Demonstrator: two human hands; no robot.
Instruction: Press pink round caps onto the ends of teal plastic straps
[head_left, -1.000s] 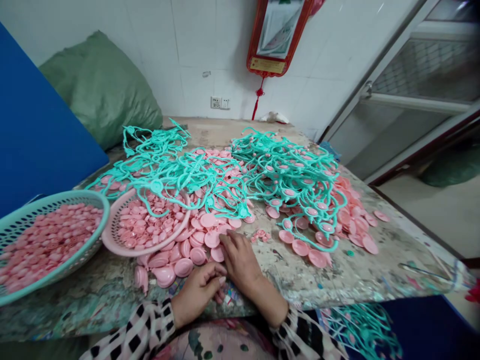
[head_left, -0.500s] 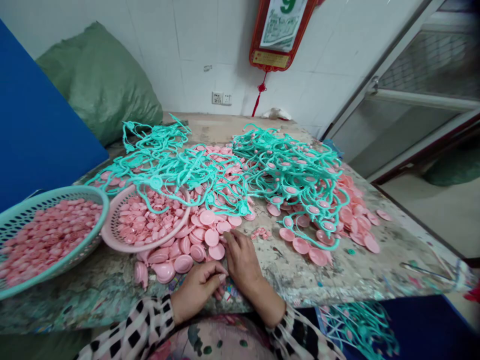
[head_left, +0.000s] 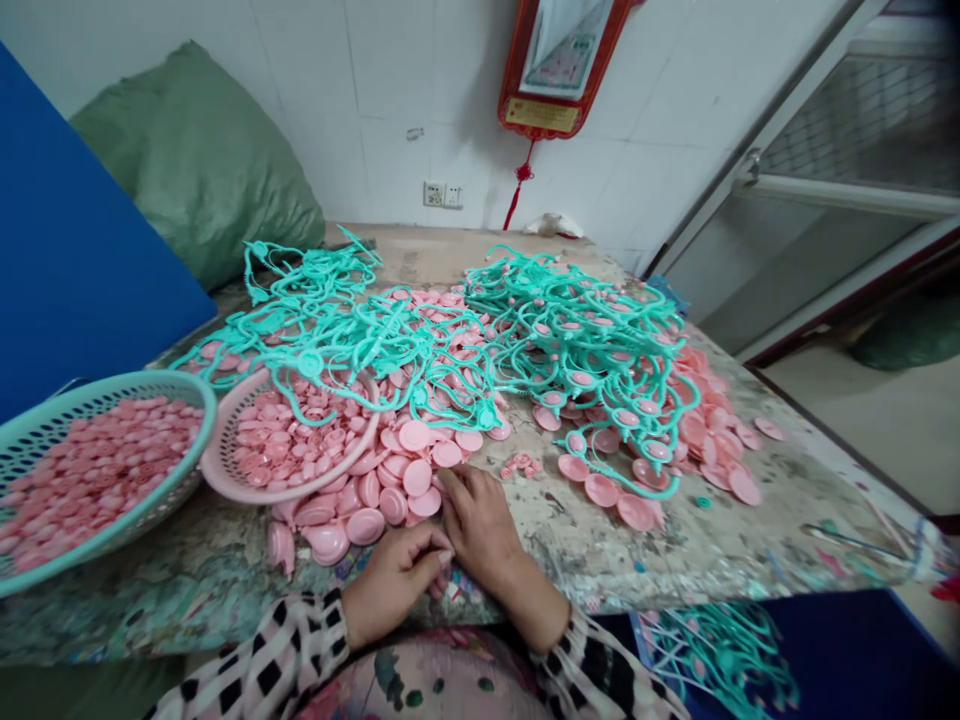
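Observation:
My left hand (head_left: 396,580) rests at the table's near edge, fingers curled in and thumb pressed to them. Whatever the pinch may hold is hidden. Close beside it my right hand (head_left: 481,520) lies with its fingers stretched forward, the fingertips touching the edge of a heap of round pink plastic discs (head_left: 417,478). Just beyond that hand is a small group of tiny pink pieces (head_left: 521,465). Left of the heap, a pink basket (head_left: 217,470) holds small pink parts, with turquoise cords (head_left: 360,340) draped over its rim.
A turquoise basket (head_left: 161,515) of pink parts stands far left. Turquoise cords with pink discs (head_left: 585,330) pile up at the right, with loose pink discs (head_left: 701,430) beside them. Behind are a green sack (head_left: 202,170) and a wall calendar (head_left: 566,60).
My right hand has shifted slightly left, and the pink discs at its fingertips have moved a little left too. My left hand stays put. The calendar's front page has lifted.

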